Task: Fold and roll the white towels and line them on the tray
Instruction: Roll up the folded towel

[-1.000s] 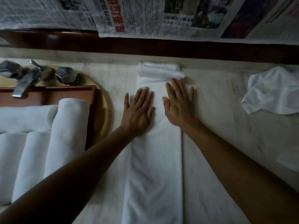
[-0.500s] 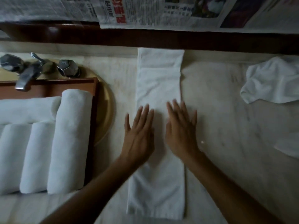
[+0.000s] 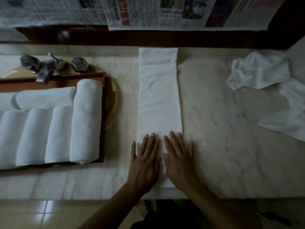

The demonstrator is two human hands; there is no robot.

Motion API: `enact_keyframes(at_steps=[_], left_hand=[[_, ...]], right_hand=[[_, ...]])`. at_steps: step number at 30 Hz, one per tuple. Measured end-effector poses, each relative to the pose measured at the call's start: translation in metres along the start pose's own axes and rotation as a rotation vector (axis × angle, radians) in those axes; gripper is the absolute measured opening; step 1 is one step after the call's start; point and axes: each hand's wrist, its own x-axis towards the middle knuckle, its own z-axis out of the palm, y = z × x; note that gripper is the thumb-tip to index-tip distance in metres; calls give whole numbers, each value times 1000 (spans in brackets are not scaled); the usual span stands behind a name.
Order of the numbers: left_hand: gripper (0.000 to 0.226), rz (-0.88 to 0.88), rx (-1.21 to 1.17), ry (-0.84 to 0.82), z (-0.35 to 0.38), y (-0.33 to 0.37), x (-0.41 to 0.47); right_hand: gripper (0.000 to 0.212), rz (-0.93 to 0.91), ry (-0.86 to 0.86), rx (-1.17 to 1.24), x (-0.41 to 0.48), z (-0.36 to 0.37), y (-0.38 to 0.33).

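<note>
Hands: left (image 3: 145, 164), right (image 3: 179, 161) flat, fingers spread, pressing folded towel (image 3: 159, 96) near end | counter (image 3: 231, 146) beside

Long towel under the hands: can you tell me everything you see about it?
The long towel is white, soft-looking cloth folded into a narrow strip, faintly wrinkled. It lies flat, unrolled, on the pale marble counter, stretching from its back almost to its front edge. The left hand and right hand rest flat on its near end.
</note>
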Motion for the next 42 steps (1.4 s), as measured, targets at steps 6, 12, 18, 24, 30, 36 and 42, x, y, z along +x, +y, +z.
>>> enact_keyframes(at_steps=[6, 12, 18, 24, 30, 36, 42], left_hand=[[63, -78, 1, 64, -7, -57, -19], [62, -14, -51, 88, -5, 5, -68], [62, 156, -15, -17, 11, -10, -120], [55, 268, -90, -15, -6, -11, -127], [63, 260, -59, -82, -16, -20, -124], [34, 248, -39, -89, -24, -22, -119], [17, -134, -335, -59, -46, -14, -106]], right_hand=[[63, 215, -37, -104, -14, -5, 41], [62, -44, 18, 82, -82, 1, -13], [55, -89, -7, 110, -125, 16, -9], [50, -217, 98, 189, -145, 21, 4], [47, -165, 132, 269, -143, 4, 14], [21, -181, 75, 325, -134, -19, 23], [12, 132, -162, 576, -114, -48, 29]])
